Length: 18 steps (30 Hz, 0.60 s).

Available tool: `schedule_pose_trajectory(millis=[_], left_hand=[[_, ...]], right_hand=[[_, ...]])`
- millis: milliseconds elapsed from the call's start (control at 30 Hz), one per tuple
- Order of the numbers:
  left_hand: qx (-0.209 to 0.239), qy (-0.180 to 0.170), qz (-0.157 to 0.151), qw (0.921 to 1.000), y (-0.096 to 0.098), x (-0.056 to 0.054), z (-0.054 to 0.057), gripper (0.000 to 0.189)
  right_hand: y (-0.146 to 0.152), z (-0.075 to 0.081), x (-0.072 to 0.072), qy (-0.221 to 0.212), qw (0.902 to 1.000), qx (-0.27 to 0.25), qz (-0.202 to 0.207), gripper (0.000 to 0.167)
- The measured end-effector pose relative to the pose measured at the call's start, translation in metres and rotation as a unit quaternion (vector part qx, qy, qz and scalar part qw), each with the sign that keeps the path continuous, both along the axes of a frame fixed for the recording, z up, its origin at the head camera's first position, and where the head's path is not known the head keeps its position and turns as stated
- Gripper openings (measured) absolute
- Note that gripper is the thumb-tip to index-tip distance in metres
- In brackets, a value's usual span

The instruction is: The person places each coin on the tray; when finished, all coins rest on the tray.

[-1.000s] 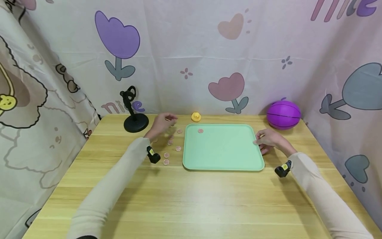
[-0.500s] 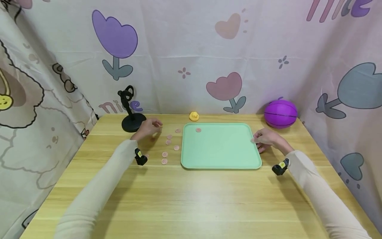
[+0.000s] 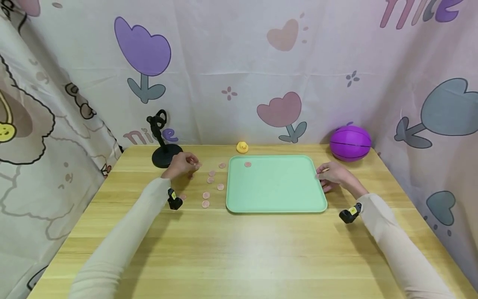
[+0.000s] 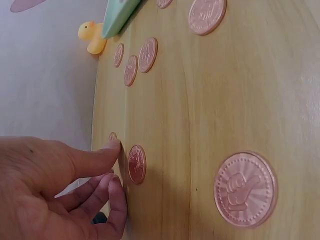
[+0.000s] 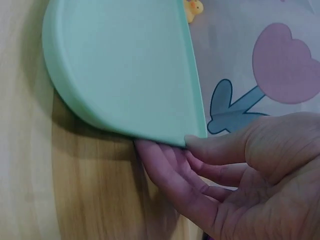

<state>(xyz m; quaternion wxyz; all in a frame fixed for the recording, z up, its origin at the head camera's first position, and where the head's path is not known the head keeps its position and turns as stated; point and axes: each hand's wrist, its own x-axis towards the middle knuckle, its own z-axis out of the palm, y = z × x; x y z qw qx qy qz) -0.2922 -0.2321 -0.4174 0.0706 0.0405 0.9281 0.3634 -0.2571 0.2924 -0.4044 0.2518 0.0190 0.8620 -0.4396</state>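
At the left of the table, my left hand (image 3: 181, 164) pinches a copper-coloured coin (image 3: 198, 165) between thumb and fingers, close to the tabletop. Its thumb partly covers that coin (image 4: 113, 135) in the left wrist view, and the index fingertip is hidden. Another coin (image 4: 137, 164) lies just beside the bent fingers. Across the table, my right hand (image 3: 332, 176) holds the right rim of a mint-green tray (image 3: 276, 191), thumb on the edge and fingers under it. One coin (image 3: 248, 164) lies in the tray near its far left corner.
Several coins (image 3: 210, 180) are scattered left of the tray. A black stand (image 3: 163, 155) is behind my left hand. Along the back edge are a yellow rubber duck (image 3: 242, 147) and a purple ball (image 3: 350, 143). A printed curtain (image 3: 209, 54) hangs behind the table.
My left hand has moved left, away from the tray side, and come down to a coin there. The right hand keeps its hold on the tray's rim. The view has shifted slightly.
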Motion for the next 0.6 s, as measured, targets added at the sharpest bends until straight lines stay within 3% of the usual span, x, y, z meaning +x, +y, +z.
schedule_pose_trajectory(millis=[267, 433, 600], left_hand=[[0.040, -0.039, -0.011, 0.9984, -0.0077, -0.0069, -0.0005, 0.032], [0.029, -0.042, -0.003, 0.9987, -0.0062, -0.0082, -0.0027, 0.029], [0.062, -0.065, 0.014, 0.9959, -0.0027, -0.0080, -0.0039, 0.025]], right_hand=[[-0.0003, 0.0002, -0.0021, 0.008, 0.9998, 0.017, 0.008, 0.030], [-0.0003, 0.0007, -0.0027, 0.007, 0.9997, 0.019, 0.011, 0.031], [0.0015, 0.0008, -0.0034, 0.004, 0.9997, 0.020, 0.014, 0.032]])
